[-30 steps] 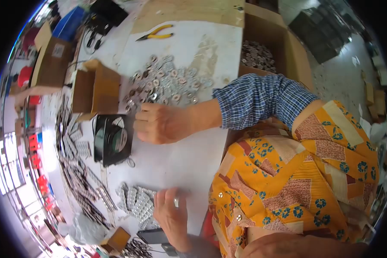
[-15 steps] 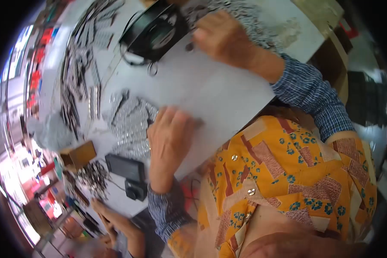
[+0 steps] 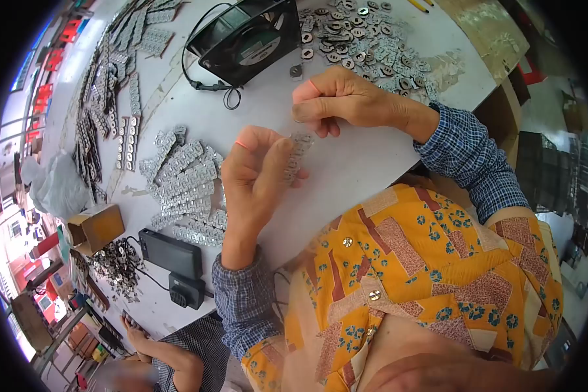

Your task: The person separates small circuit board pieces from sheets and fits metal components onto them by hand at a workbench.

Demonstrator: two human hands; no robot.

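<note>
The left hand (image 3: 255,176) pinches a metal strip (image 3: 297,153) above the table (image 3: 346,176), just below the fan (image 3: 245,39). The right hand (image 3: 336,101) is clenched beside the strip's top end, near loose washers (image 3: 366,36) right of the fan.

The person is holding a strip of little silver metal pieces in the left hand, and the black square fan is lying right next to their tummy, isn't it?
Not quite. The left hand does hold the strip of small silver metal pieces, but the black square fan lies at the far side of the white table, beyond both hands, beside the heap of loose silver metal rings. The head view shows this.
</note>
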